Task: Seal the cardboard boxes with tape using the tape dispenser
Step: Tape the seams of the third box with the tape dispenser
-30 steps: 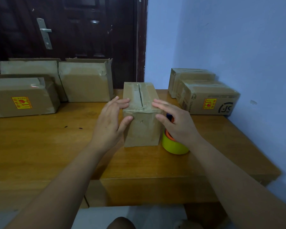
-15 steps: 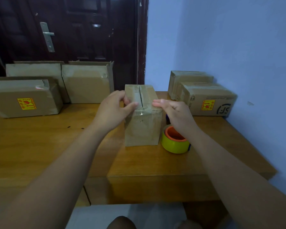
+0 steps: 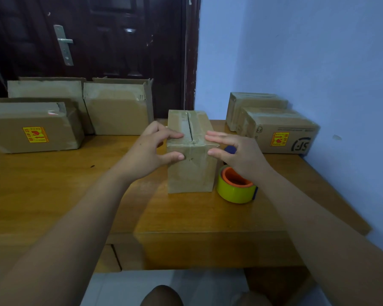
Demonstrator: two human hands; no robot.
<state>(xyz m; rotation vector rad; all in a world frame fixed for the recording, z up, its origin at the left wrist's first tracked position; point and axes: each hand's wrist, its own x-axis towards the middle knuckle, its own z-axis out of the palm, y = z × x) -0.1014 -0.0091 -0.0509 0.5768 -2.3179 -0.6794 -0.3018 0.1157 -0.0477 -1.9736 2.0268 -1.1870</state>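
A small upright cardboard box stands mid-table, its top flaps closed with a dark seam between them and clear tape over the near edge. My left hand grips the box's near left top corner, fingers curled onto the top and thumb on the front face. My right hand lies on the near right top edge with fingers fairly straight and the thumb touching the front right edge. The tape dispenser, a yellow roll on an orange core with a blue handle, sits on the table just right of the box, under my right wrist.
The wooden table carries three larger boxes at the back left and two boxes at the back right against the blue wall. A dark door stands behind. The table's front edge is near me.
Both hands moved up from the box's front onto its near top edge. The left thumb has since slid down onto the front face. The box and dispenser stayed put.
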